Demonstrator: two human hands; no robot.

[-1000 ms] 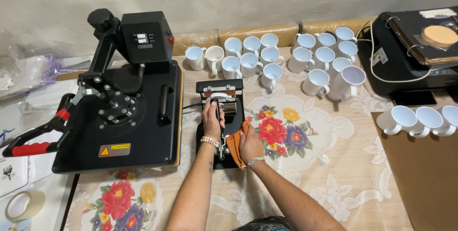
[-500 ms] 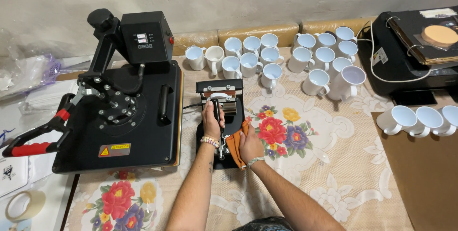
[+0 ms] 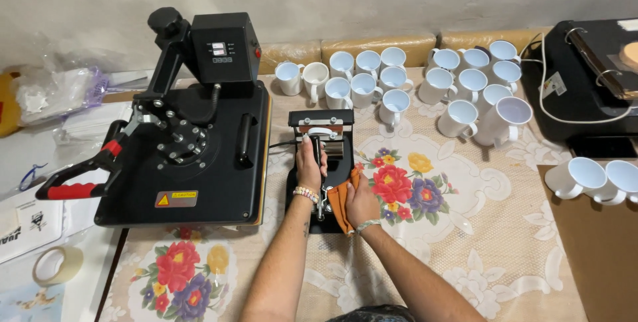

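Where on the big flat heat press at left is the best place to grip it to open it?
Grip the red-sleeved handle of the flat heat press, probably from its left. It juts clear of the black plate toward the table edge, bare and unobstructed.

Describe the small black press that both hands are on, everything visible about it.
The small black press sits on the floral tablecloth just right of the large flat heat press. It looks like metal, with a black base and a silvery-framed back plate. The left hand grips its lever handle along the middle; the right hand holds an orange cloth against its right side. A cable leaves its left.
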